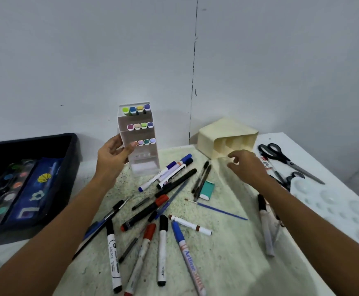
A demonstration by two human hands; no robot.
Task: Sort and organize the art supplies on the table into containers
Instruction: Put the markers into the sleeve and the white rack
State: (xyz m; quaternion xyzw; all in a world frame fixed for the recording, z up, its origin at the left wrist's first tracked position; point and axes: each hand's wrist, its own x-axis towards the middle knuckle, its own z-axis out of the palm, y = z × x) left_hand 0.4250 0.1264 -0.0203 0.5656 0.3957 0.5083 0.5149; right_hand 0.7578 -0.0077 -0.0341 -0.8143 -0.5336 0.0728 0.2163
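L hand (115,151) grips marker rack (139,137); R hand (245,165) by cream organizer (223,137).

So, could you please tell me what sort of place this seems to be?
Probably a hobby or craft table against a plain wall: loose markers scattered on a stained mat, a paint set at the left, and scissors beside a white palette at the right.

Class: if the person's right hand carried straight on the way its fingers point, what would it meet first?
Most likely the cream organizer lying on its side; the right hand reaches toward its open compartments, though depth is uncertain.
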